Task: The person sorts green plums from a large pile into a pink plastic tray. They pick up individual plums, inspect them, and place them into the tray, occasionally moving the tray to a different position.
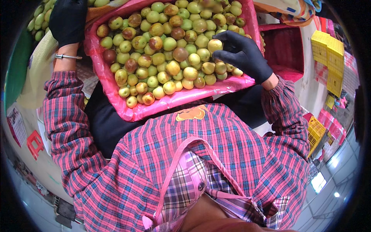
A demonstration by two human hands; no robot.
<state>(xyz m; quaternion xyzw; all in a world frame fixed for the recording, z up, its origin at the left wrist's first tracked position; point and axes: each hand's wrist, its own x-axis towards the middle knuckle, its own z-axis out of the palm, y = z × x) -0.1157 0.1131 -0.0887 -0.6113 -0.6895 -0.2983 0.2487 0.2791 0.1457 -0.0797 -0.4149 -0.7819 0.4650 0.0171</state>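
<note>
A crate lined with pink plastic film (171, 108) sits before me, heaped with green and reddish-brown jujubes (158, 59). Over its right side is my right hand (245, 53) in a black glove, pinching a pale yellow-green jujube (215, 45) between thumb and fingers. My left hand (68, 21), also in a black glove, is beyond the crate's left rim at the top edge of the view. Its fingers cannot be made out, nor whether they hold anything. More green jujubes (39, 20) lie close by on its left.
To the right of the crate stands a dark pink container (284, 52). Yellow plastic crates (329, 55) are stacked farther right, with another yellow crate (315, 132) near my right elbow. A red plastic stool (35, 144) is at the left. Patterned cloth (289, 11) lies at the top right.
</note>
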